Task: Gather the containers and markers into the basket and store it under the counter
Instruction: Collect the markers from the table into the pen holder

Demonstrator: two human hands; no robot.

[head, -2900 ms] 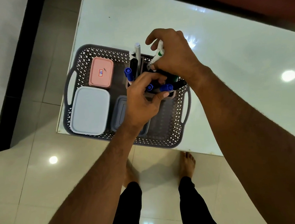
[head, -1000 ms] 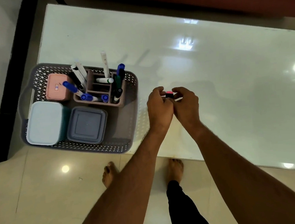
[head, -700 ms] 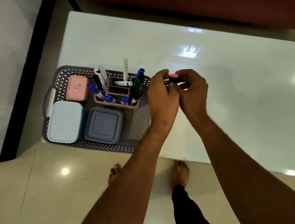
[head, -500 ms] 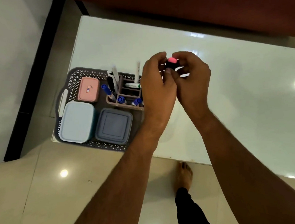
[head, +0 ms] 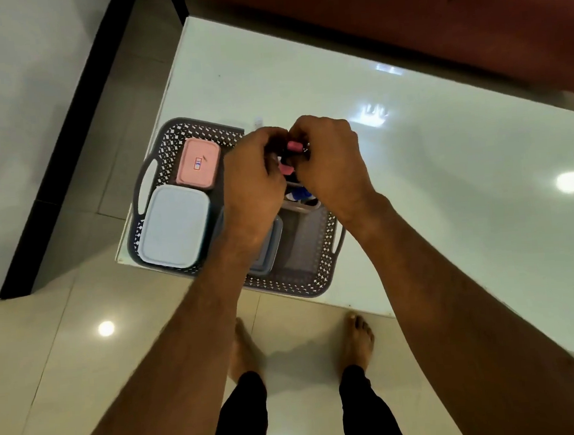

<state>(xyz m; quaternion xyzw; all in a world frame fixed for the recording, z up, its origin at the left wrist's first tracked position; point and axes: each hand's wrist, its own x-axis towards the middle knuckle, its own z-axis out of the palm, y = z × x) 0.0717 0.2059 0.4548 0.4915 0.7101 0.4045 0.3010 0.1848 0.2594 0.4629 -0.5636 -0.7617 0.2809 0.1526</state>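
Observation:
A grey lattice basket [head: 321, 276] sits at the near left corner of the white table [head: 446, 170]. Inside it lie a pink container [head: 199, 164], a pale blue container [head: 174, 226] and a grey-blue container [head: 268, 253], the last partly under my left forearm. My left hand [head: 252, 182] and my right hand [head: 329, 166] meet above the basket, both pinching a pink-capped marker [head: 294, 145]. Below them a pink marker holder [head: 303, 207] with blue-capped markers [head: 299, 193] is mostly hidden.
A dark red sofa [head: 400, 12] runs along the table's far side. A black-edged white wall panel [head: 13, 118] stands to the left. My bare feet [head: 357, 342] stand on beige floor tiles just in front of the table edge.
Both hands carried the pink-capped marker from the open table leftwards to above the basket. The view shifted, so the basket now sits under my hands.

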